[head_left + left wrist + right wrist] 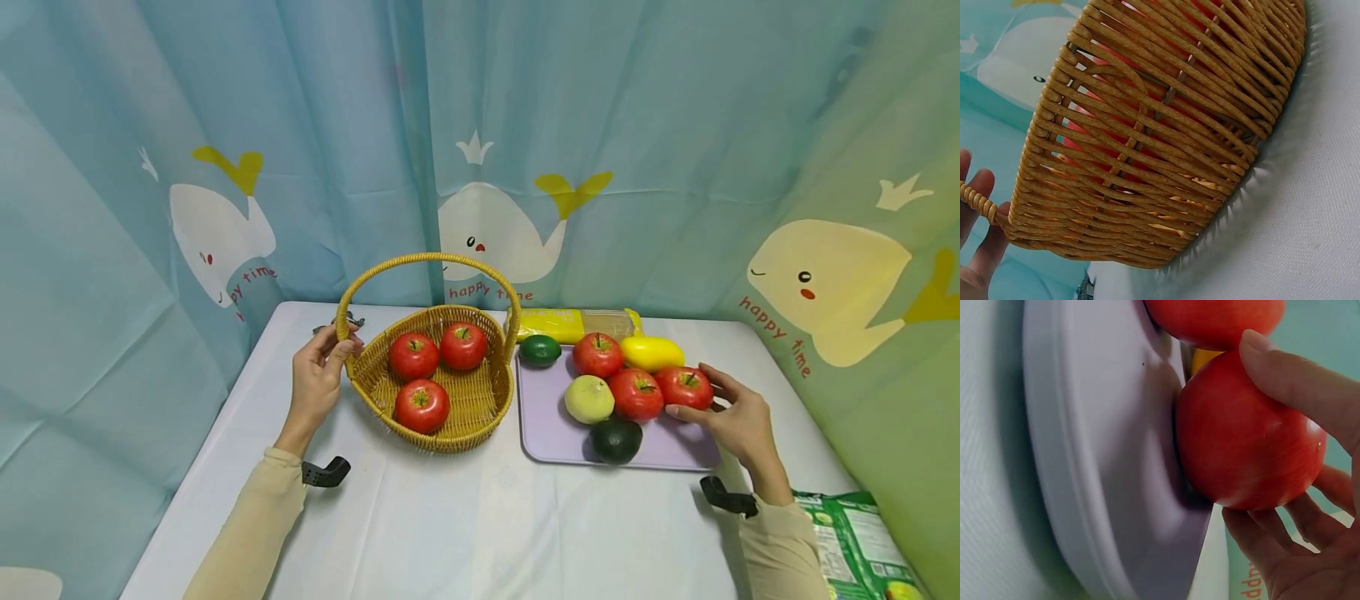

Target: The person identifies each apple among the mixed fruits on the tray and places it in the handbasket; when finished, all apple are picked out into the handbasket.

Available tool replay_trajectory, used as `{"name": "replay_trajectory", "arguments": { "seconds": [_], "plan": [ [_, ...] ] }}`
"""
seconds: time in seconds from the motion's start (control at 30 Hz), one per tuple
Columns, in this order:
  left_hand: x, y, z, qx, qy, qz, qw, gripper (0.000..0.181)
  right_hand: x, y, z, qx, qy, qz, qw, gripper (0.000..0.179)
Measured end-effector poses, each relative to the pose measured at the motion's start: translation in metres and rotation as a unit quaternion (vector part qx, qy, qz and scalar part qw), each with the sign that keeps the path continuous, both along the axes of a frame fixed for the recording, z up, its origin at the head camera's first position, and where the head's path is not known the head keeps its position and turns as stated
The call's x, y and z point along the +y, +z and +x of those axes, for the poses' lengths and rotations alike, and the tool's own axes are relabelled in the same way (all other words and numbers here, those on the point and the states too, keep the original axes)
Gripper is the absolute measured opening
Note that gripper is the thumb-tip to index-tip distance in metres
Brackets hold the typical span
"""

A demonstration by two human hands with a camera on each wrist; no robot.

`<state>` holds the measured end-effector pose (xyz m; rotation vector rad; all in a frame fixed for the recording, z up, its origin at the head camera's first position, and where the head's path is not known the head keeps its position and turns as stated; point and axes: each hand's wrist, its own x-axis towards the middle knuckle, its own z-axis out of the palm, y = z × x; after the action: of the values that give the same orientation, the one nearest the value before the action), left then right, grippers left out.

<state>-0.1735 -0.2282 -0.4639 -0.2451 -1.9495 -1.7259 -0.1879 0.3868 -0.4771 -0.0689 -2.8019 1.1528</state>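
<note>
My left hand (315, 372) holds the base of the arched handle (343, 317) of a yellow-brown wicker basket (482, 400). Three red apples lie inside the basket, one of them an apple (422, 406) near its front. Over on the right, the fingers and thumb of my right hand (742, 419) are curled round a red apple (684, 388) at the right side of a pale purple tray (542, 421). In the right wrist view this apple (1247, 437) sits against the tray surface and close to a neighbouring apple (1216, 319).
Also on the tray are two more red apples, a yellow fruit (652, 353), a pale green round fruit (589, 399), a dark green avocado (617, 440) and a small green fruit (540, 351). Behind lies a yellow packet (551, 325). Green packaging (862, 542) lies at the lower right.
</note>
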Motion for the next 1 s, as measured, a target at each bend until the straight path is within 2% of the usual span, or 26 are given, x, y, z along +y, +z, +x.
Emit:
{"name": "replay_trajectory", "arguments": {
  "seconds": [0.2, 0.47, 0.63, 0.9, 1.0],
  "plan": [
    [-0.001, 0.0, 0.0, 0.001, 0.0, 0.0, 1.0, 0.023, 0.002, 0.001, 0.002, -0.001, -0.024, -0.002, 0.9997, 0.098],
    [-0.001, 0.001, 0.0, 0.005, -0.002, 0.0, 1.0, 0.023, 0.002, 0.012, 0.002, 0.044, -0.034, -0.055, 0.9969, 0.086],
    [-0.002, 0.001, -0.001, 0.007, 0.0, -0.002, 1.0, 0.021, -0.003, 0.021, 0.001, 0.067, -0.019, -0.091, 0.9935, 0.083],
    [-0.001, 0.0, -0.001, 0.003, -0.002, 0.004, 1.0, 0.024, -0.019, 0.037, 0.006, 0.063, 0.001, -0.137, 0.9886, 0.083],
    [0.0, 0.0, -0.001, 0.002, -0.004, 0.003, 1.0, 0.026, -0.025, 0.043, 0.007, 0.067, 0.026, -0.189, 0.9793, 0.082]
  ]
}}
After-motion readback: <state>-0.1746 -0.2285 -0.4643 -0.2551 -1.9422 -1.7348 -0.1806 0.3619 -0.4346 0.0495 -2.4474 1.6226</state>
